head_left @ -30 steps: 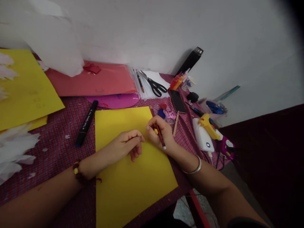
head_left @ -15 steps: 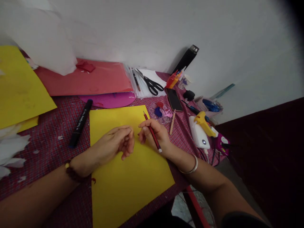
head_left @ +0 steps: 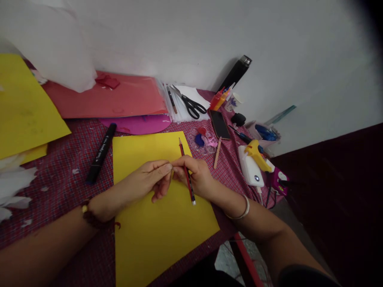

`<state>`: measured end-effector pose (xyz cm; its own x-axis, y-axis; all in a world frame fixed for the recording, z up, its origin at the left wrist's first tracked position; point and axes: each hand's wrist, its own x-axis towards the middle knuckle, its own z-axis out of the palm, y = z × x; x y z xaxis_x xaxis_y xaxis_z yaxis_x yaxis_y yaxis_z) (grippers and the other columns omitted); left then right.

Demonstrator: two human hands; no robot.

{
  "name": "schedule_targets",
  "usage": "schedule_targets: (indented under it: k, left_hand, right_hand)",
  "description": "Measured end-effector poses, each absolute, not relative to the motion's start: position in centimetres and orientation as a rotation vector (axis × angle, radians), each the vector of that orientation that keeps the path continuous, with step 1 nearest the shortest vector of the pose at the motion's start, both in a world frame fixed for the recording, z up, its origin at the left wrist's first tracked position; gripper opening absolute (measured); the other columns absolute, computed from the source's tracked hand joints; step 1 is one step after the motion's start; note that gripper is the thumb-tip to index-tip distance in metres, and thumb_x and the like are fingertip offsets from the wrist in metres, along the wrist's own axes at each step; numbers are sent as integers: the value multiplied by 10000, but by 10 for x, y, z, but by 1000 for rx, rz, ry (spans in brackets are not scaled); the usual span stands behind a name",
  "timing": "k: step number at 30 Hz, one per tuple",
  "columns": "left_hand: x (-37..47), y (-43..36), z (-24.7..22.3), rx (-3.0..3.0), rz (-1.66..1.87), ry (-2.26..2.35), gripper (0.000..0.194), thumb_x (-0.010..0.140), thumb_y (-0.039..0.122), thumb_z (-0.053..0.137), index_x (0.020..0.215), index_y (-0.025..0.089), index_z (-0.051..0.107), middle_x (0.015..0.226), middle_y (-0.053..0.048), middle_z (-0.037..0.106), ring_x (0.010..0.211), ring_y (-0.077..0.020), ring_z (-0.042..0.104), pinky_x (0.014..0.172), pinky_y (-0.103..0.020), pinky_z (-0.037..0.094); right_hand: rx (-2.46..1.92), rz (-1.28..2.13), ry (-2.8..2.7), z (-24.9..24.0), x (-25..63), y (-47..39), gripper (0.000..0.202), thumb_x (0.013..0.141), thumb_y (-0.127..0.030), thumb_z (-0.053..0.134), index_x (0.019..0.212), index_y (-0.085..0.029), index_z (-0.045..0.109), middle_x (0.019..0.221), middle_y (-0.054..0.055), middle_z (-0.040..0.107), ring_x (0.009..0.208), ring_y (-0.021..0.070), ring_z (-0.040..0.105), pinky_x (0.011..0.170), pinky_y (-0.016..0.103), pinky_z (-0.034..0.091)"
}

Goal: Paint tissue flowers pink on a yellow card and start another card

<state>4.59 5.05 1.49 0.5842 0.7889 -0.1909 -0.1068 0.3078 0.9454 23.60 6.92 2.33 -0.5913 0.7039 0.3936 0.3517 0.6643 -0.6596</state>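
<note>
A yellow sheet of paper (head_left: 143, 247) lies under both hands on the checked tablecloth. My right hand (head_left: 199, 175) is closed around a red and black pencil (head_left: 189, 181), its sharpened tip pointing away from me and its white end towards me. My left hand (head_left: 154, 177) is closed in a pinch, thumb against forefinger. The fingertips of both hands meet above the sheet; anything tiny between them is too small to make out. Left of the sheet lies a black marker (head_left: 101, 153).
Black-handled scissors (head_left: 191, 104), a phone (head_left: 220, 124), a wooden stick (head_left: 218, 153) and a clear palette (head_left: 200, 139) lie beyond my hands. At right are a white power bank (head_left: 250, 167) and a yellow glue gun (head_left: 257, 155). A black flask (head_left: 235, 73) leans on the wall.
My hands have come together so their fingertips touch. In the right hand the pencil has swung steeper, its white end moving nearer to me and leftward.
</note>
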Motion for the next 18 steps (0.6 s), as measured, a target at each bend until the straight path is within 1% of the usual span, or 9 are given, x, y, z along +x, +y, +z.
schedule_targets:
  k: [4, 8, 11, 15, 18]
  left_hand:
    - [46, 51, 17, 1115, 642, 745, 408, 938, 479, 478, 663, 179, 514, 512, 40, 565, 399, -70, 490, 368, -171, 405]
    - [49, 50, 16, 1142, 659, 783, 415, 937, 511, 462, 677, 190, 499, 511, 45, 563, 399, -71, 485, 370, -174, 400]
    - [51, 49, 16, 1197, 672, 804, 431, 941, 536, 438, 684, 194, 495, 505, 51, 545, 392, -68, 469, 373, -177, 393]
    - [49, 50, 15, 1213, 617, 792, 421, 936, 539, 444, 698, 197, 502, 512, 51, 541, 404, -72, 480, 376, -179, 390]
    - [47, 51, 14, 1187, 580, 767, 419, 930, 538, 452, 698, 193, 513, 543, 40, 560, 413, -76, 493, 387, -192, 409]
  right_hand:
    - [-758, 552, -2268, 24, 235, 69, 93, 950, -180, 476, 889, -185, 547, 653, -25, 574, 546, 74, 545, 534, 185, 393]
    - [-789, 432, -2224, 21, 233, 68, 86, 879, -138, 515, 827, -201, 490, 603, -60, 518, 483, 54, 454, 495, 178, 332]
    - [-811, 410, -2198, 20, 231, 67, 114, 828, -112, 519, 791, -206, 468, 587, -69, 506, 469, 49, 432, 493, 179, 319]
    - [-828, 391, -2167, 23, 228, 66, 124, 796, -116, 508, 738, -210, 452, 567, -67, 479, 468, 55, 432, 490, 190, 309]
    - [-844, 494, -2140, 25, 228, 66, 119, 785, -126, 517, 732, -211, 452, 583, -65, 485, 476, 57, 433, 483, 190, 310]
